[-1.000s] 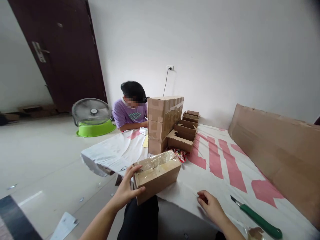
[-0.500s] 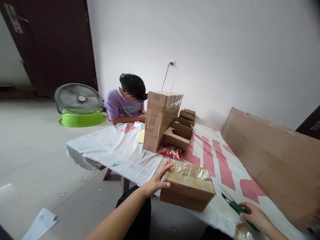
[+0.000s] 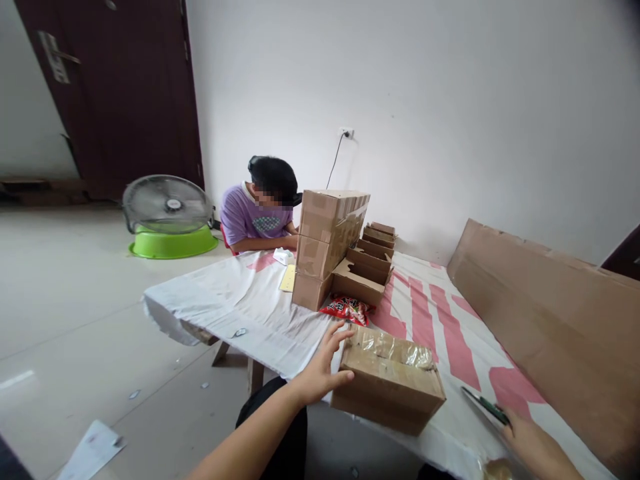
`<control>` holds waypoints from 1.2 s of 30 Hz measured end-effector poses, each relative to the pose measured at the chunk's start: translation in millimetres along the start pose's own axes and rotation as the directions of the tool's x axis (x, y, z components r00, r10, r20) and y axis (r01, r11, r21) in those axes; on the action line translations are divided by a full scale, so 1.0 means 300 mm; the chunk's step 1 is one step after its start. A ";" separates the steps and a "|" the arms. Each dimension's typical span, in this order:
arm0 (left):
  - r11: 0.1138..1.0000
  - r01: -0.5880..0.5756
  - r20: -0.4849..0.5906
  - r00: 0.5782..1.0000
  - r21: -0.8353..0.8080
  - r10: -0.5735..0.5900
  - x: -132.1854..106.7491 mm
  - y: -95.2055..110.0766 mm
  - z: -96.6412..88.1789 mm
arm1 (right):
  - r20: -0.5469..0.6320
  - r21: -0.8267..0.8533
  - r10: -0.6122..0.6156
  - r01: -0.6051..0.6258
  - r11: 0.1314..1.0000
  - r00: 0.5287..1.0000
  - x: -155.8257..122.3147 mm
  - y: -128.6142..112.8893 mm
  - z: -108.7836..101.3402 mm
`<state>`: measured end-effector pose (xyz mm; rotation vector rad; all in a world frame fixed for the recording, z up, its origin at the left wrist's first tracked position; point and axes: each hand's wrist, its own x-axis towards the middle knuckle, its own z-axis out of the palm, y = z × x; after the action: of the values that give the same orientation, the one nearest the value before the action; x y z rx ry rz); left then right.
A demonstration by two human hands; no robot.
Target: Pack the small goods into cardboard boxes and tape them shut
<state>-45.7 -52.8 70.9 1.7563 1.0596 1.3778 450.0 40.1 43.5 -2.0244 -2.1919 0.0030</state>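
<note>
A taped cardboard box (image 3: 390, 380) sits at the near edge of the cloth-covered table, with shiny clear tape along its top. My left hand (image 3: 327, 367) grips its left end, thumb on the near side and fingers over the top corner. To the right of the box, my right hand (image 3: 527, 430) is closed on a green utility knife (image 3: 493, 408), whose tip points up and left, apart from the box. Part of the knife's handle is hidden in the hand. Below that hand lies a brown roll of tape (image 3: 497, 469), cut off by the frame.
Stacked cardboard boxes (image 3: 313, 257) stand mid-table beside open boxes (image 3: 363, 283) and a red snack packet (image 3: 347, 309). A co-worker (image 3: 260, 213) in purple sits beyond. A large cardboard sheet (image 3: 545, 320) leans at right. A fan (image 3: 170, 205) stands on a green basin (image 3: 173, 243).
The whole view has shifted slightly. My right hand has turned the knife, so it now appears thinner and edge-on. My left hand stays on the box's left end.
</note>
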 end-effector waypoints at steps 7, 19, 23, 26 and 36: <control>0.975 0.095 -0.229 0.972 0.203 -0.047 -0.011 0.040 0.044 | -0.112 0.181 -0.221 0.239 0.954 0.969 0.024 -0.352 -0.353; 0.983 0.071 -0.088 0.992 -0.172 -0.087 0.014 -0.046 0.112 | 0.264 0.071 -0.748 0.762 0.644 0.608 0.041 -0.972 -0.534; 0.979 0.085 -0.106 0.989 -0.183 -0.106 0.012 -0.052 0.115 | 0.307 -0.139 -0.703 0.761 0.634 0.641 0.031 -0.988 -0.531; 0.979 0.084 -0.113 0.988 -0.187 -0.107 0.012 -0.055 0.117 | 0.335 -0.266 -0.655 0.735 0.624 0.677 0.014 -0.931 -0.544; 0.980 0.087 -0.133 0.985 -0.179 -0.112 0.009 -0.044 0.117 | 0.235 -0.311 -0.536 0.585 0.749 0.811 -0.039 -0.647 -0.616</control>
<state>-13.9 -45.0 52.5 1.4789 1.0545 1.5028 280.1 -7.6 245.7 -1.4299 -2.9972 -0.3908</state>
